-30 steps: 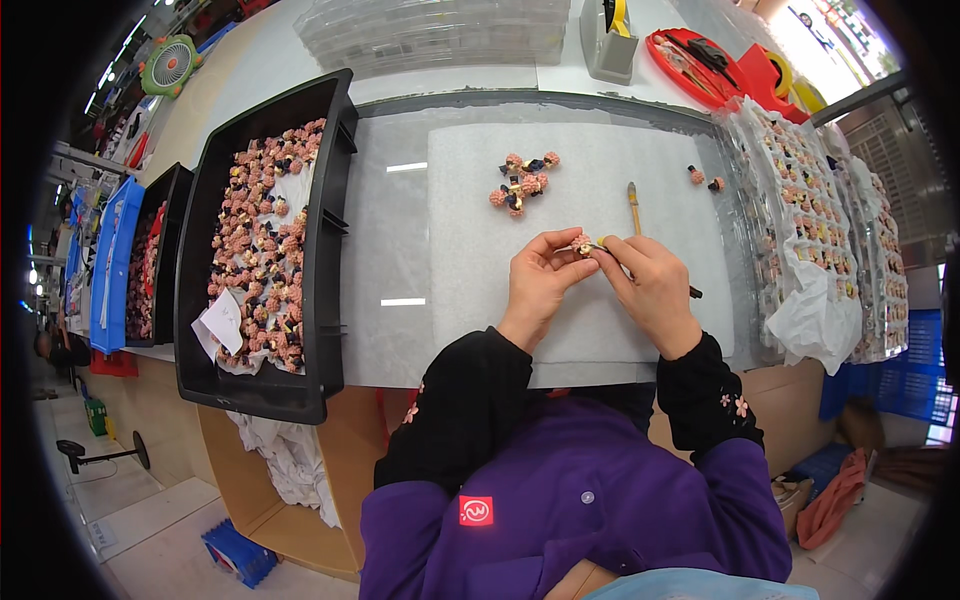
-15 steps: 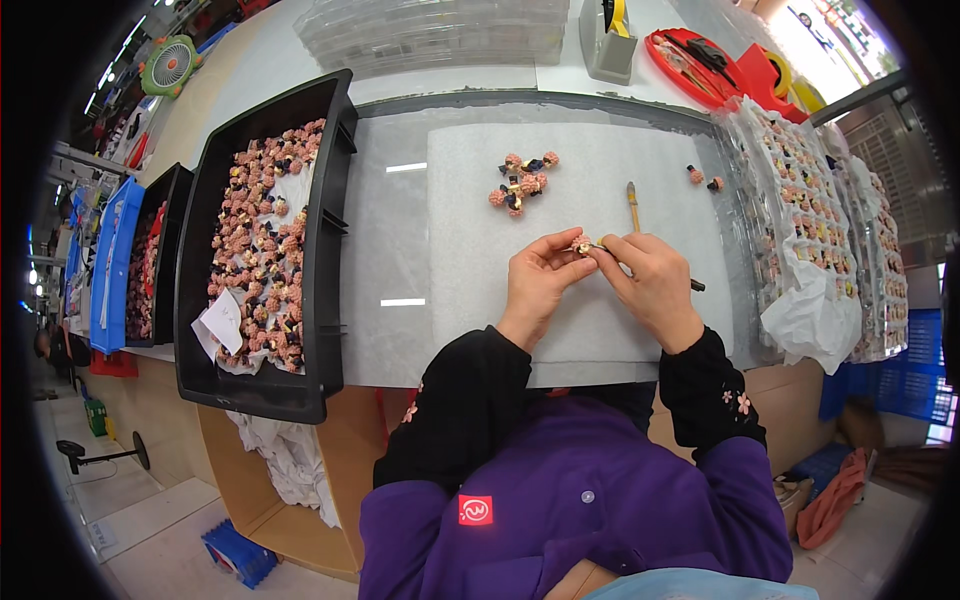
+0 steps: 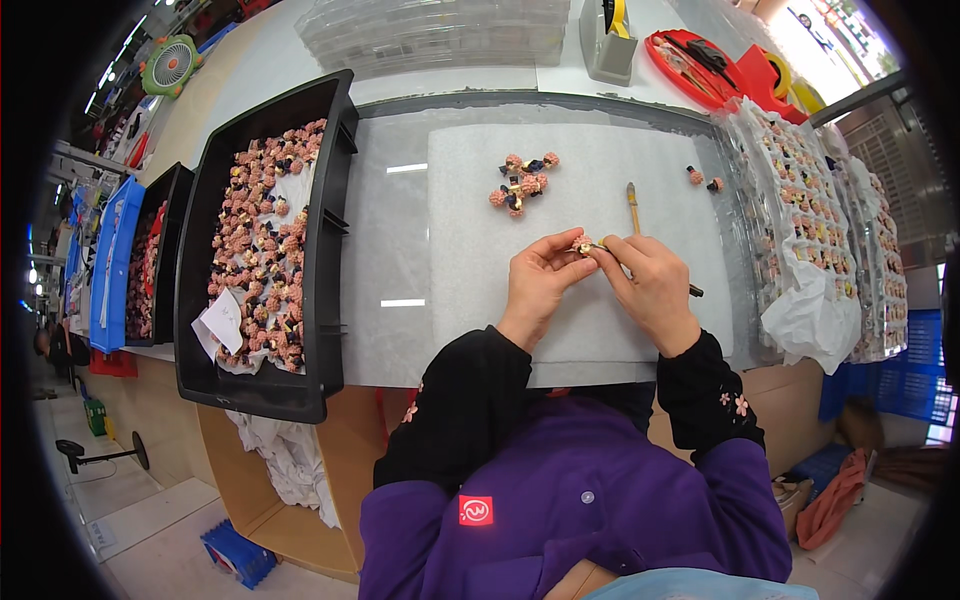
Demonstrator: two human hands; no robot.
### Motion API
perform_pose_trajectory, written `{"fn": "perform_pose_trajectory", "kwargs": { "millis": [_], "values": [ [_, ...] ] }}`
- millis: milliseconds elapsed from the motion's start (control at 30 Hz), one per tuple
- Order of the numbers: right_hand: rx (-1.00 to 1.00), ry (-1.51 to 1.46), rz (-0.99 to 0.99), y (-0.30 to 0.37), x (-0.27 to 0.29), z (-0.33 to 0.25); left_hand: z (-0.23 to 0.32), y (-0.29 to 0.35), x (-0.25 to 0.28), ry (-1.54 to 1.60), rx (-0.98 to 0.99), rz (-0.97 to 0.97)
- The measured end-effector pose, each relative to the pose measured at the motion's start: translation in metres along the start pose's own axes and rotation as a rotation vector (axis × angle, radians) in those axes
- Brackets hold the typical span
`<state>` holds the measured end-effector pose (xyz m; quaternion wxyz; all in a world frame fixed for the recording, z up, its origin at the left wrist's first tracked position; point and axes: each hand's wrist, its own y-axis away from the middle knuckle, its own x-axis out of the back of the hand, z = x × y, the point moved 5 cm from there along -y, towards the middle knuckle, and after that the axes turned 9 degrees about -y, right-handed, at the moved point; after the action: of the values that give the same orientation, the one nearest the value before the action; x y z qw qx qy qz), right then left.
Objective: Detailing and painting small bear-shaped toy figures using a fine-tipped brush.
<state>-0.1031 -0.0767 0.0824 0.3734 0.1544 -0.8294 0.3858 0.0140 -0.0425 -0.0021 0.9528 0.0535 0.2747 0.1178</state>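
My left hand (image 3: 543, 283) pinches a small pink-and-cream figurine (image 3: 582, 243) between thumb and fingertips. Its far side is hidden by my fingers. Closed around a thin, pen-like tool (image 3: 697, 291) with a dark handle, my right hand (image 3: 650, 288) keeps the tool's tip at the figurine. The tip is too small to make out. A paintbrush (image 3: 633, 208) with a tan handle lies on the white sheet (image 3: 470, 270) just beyond my right hand. Farther off, several pink and dark figurines (image 3: 522, 186) form a loose cluster, and two more (image 3: 704, 179) lie apart at the right.
A black crate (image 3: 330, 240) full of similar figurines stands at the left. Clear trays (image 3: 800, 200) with figurines in rows are stacked at the right. Behind are a tape dispenser (image 3: 610, 45), a red dish of tools (image 3: 690, 70) and clear plastic boxes (image 3: 430, 35).
My right hand and the dark handle have shifted very slightly. The left hand and the figurine stay in nearly the same place.
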Motion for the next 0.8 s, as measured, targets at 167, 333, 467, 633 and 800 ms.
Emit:
{"fn": "perform_pose_trajectory", "kwargs": {
  "millis": [167, 333, 467, 633, 800],
  "values": [
    [0.011, 0.003, -0.006, -0.0005, 0.0, 0.0, -0.0001, 0.0, 0.0004, -0.009, -0.001, -0.002],
    [0.003, -0.017, -0.055, -0.0014, 0.0004, -0.0014, -0.0009, 0.0003, 0.0018, -0.024, -0.003, 0.005],
    [0.011, -0.024, -0.046, -0.0017, 0.0011, -0.0017, -0.0008, 0.0002, 0.0013, -0.031, -0.003, 0.008],
    [0.034, -0.01, -0.022, -0.0006, 0.0, -0.0001, -0.0004, 0.0001, 0.0006, -0.033, 0.001, 0.003],
    [0.017, -0.006, 0.012, 0.0004, 0.0, -0.0011, 0.0011, 0.0009, -0.0001, -0.015, -0.007, 0.002]
  ]
}}
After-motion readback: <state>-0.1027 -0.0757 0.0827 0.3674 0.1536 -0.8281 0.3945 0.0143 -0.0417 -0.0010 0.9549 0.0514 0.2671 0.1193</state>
